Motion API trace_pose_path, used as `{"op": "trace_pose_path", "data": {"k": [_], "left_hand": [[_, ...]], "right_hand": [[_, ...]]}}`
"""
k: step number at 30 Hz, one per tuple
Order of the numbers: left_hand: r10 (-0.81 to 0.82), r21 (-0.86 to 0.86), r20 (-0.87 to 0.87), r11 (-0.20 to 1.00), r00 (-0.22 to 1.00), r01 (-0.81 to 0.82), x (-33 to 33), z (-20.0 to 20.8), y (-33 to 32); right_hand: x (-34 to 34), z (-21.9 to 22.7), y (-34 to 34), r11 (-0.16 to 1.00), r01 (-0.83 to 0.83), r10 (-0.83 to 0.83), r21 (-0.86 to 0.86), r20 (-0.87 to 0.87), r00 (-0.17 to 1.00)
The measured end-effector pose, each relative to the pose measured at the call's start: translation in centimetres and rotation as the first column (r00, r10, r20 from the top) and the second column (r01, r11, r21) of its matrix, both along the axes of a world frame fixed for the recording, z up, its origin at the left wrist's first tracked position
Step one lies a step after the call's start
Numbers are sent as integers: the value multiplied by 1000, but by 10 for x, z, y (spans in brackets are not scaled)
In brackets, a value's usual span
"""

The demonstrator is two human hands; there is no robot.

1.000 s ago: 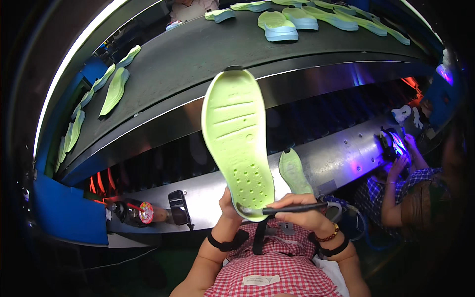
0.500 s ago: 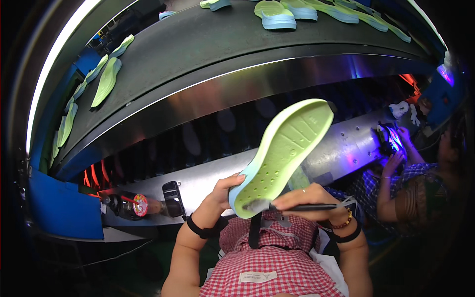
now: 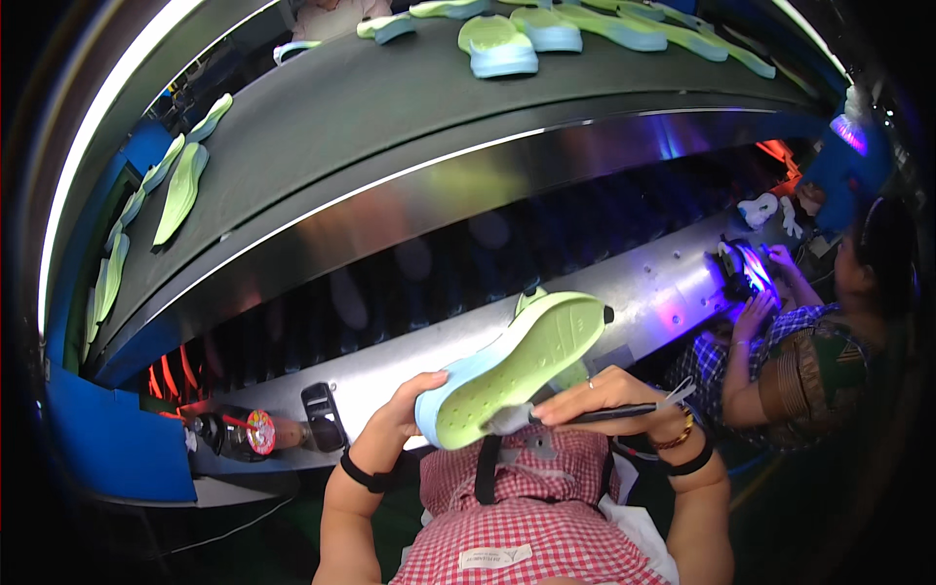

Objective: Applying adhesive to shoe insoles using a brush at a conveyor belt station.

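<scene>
A pale green and light blue shoe sole (image 3: 552, 343) is tilted in front of me, its green inner side up and its toe end pointing up to the right. My left hand (image 3: 400, 408) grips it by the edge at the wide, perforated heel end, with the thumb on the rim. In my right hand (image 3: 604, 398) is a brush (image 3: 629, 412) with a dark handle, held in closed fingers. Its pale bristles are at the inner face of the sole near the heel, slightly blurred. Part of the sole's underside is hidden from view.
Several similar soles (image 3: 181, 195) lie on the dark conveyor belt (image 3: 322, 127) beyond a metal rail. Below it runs a metal ledge (image 3: 366, 375) with a black handheld device (image 3: 322, 414) and a lidded drink cup (image 3: 255, 431). At right, a co-worker (image 3: 746, 380) handles a purple-lit object.
The sole has come lower and tipped flatter, so more of its blue side wall shows. The brush has shifted slightly along the heel area. The whole view has turned a little.
</scene>
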State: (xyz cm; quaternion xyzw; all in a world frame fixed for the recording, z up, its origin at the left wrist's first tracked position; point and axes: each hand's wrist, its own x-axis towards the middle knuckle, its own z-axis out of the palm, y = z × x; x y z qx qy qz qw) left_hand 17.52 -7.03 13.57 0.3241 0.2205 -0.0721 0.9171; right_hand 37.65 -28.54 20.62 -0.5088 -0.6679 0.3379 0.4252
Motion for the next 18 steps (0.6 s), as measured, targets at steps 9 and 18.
{"op": "trace_pose_path", "data": {"k": [9,18], "left_hand": [[122,24,118,992,985,-126,-8,-6,11],[212,-269,203,951,956,-154,-34,-34,25]], "right_hand": [[3,-2,-8,965,253,-249,69,-63,966],[1,-10,-4,921,388,-373,40,-206,905]]}}
